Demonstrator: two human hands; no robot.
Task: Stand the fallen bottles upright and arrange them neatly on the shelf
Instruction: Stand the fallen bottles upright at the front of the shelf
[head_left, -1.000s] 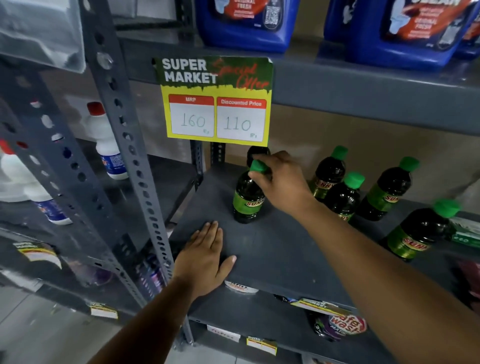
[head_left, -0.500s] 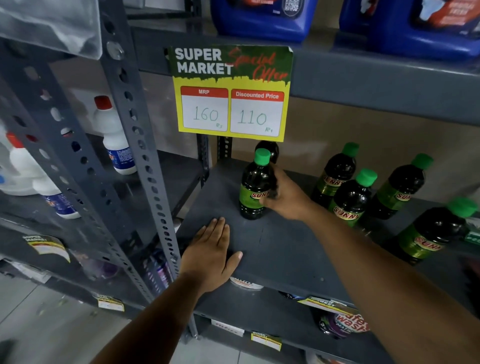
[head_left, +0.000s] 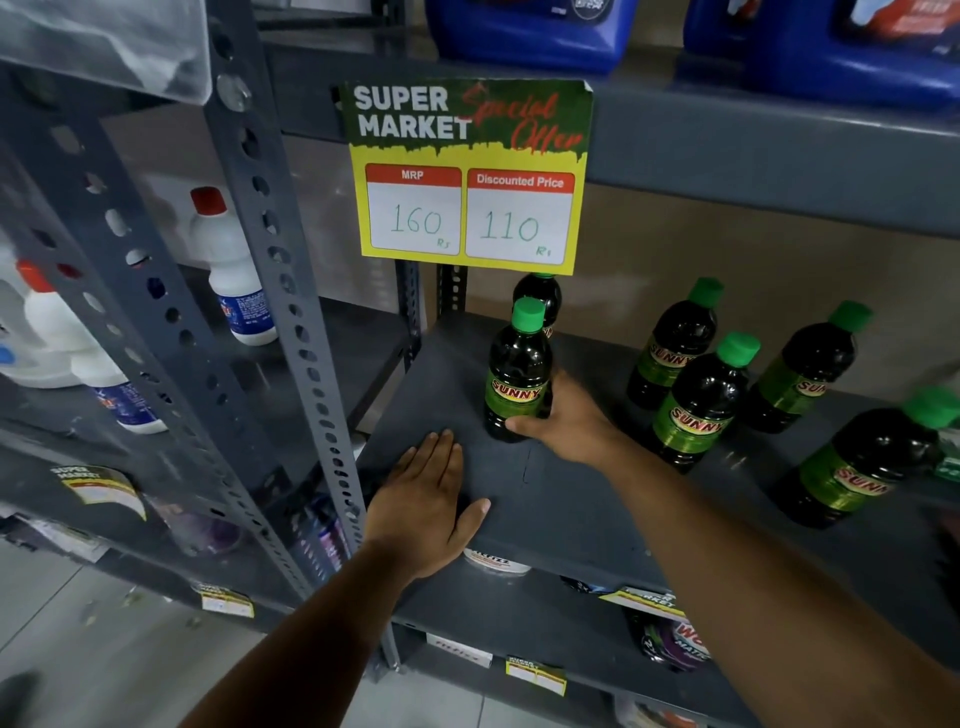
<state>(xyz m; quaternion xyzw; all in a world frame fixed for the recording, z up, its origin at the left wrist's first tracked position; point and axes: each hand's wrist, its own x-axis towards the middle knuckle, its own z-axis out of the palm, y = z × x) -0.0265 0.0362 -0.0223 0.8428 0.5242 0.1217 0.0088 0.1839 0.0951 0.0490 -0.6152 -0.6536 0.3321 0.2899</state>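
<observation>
A dark bottle with a green cap and a green SUNNY label (head_left: 518, 371) stands upright at the left of the grey shelf (head_left: 561, 499). My right hand (head_left: 569, 423) wraps around its lower body from the right. Directly behind it stands a second dark bottle (head_left: 540, 293), partly hidden. My left hand (head_left: 426, 499) lies flat, fingers apart, on the shelf's front left corner. To the right, several more SUNNY bottles stand apart: one at the back (head_left: 675, 345), one in front of it (head_left: 701, 405), one further right (head_left: 802, 369) and one near the front (head_left: 862, 462).
A yellow price card (head_left: 467, 176) hangs from the shelf above, over the back bottle. A perforated grey upright (head_left: 291, 312) borders the shelf on the left. White bottles with red caps (head_left: 228, 265) stand in the left bay. Blue jugs (head_left: 524, 31) sit on the upper shelf.
My right hand has slid from the bottle's cap down to its lower body. The bottle now stands straight near the back bottle. My left hand stayed flat on the shelf.
</observation>
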